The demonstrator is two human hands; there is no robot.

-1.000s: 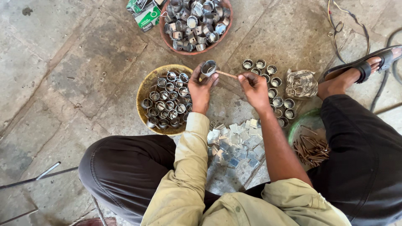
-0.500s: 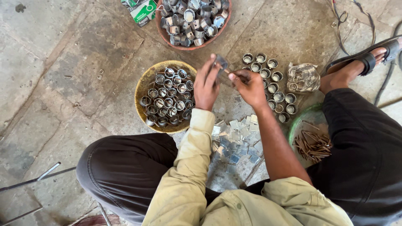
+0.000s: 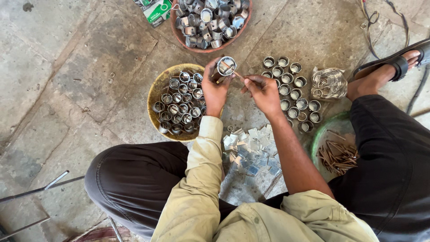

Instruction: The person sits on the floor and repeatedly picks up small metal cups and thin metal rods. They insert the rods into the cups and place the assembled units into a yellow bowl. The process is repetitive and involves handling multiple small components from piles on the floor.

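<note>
Two hands meet over one small metal ring [image 3: 226, 65], held above the stone floor [image 3: 76, 85] just beyond the yellow bowl [image 3: 155, 92]. The left hand [image 3: 215, 87] pinches the ring between thumb and fingertips, its open mouth tilted up toward the camera. The right hand [image 3: 263, 89] pinches a thin wooden stick [image 3: 238, 75] whose tip touches the ring's rim.

Right of the yellow bowl stand rows of finished-looking rings [image 3: 293, 89], upright and close together; a clear bag of rings [image 3: 329, 83] lies beyond them. Above the bowl sits a reddish bowl [image 3: 210, 20] heaped with more metal pieces. Below and right of the yellow bowl lies a pile of small flat squares [image 3: 251, 148], and farther right a green dish [image 3: 333, 139] holds short brown sticks.

Risks, as I judge them: the grip on the ring is light, so a firm push from the stick could twist it loose and drop it among the upright rows, toppling them. The thin stick may also snap or slip off the rim toward the left fingers.
</note>
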